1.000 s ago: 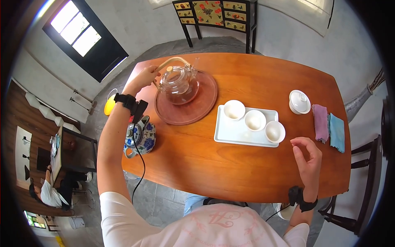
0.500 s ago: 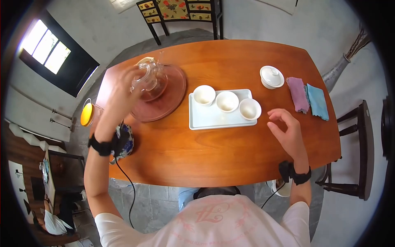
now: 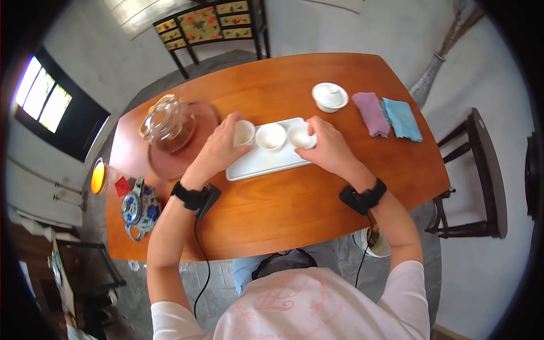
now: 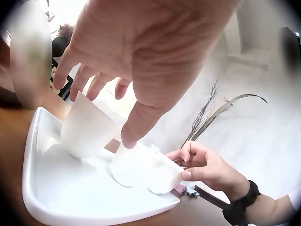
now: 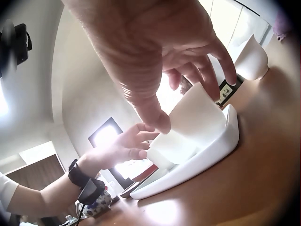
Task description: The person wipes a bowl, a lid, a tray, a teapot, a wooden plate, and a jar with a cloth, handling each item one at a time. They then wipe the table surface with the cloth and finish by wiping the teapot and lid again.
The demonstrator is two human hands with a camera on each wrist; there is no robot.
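Three small white teacups stand in a row on a white rectangular tray (image 3: 249,168). My left hand (image 3: 217,148) holds the left teacup (image 3: 243,134), thumb on the near side and fingers round the far side. At the other end, my right hand (image 3: 328,145) grips the right teacup (image 3: 300,136) between thumb and fingers. The middle teacup (image 3: 271,137) stands untouched between them. In the left wrist view the left teacup (image 4: 87,127) sits on the tray, below my spread thumb and fingers. The right wrist view shows my right thumb at the rim of the right teacup (image 5: 200,115).
To the left, a glass teapot (image 3: 170,127) stands on a round reddish-brown board (image 3: 207,119). A blue-and-white porcelain teapot (image 3: 141,208) is near the table's left edge. At the back right are a lidded white bowl (image 3: 330,97), a pink cloth (image 3: 372,114) and a blue cloth (image 3: 402,119).
My left hand has left the glass teapot's handle and come right to the left teacup. My right hand has moved in to the right teacup. The head view has shifted rightward.
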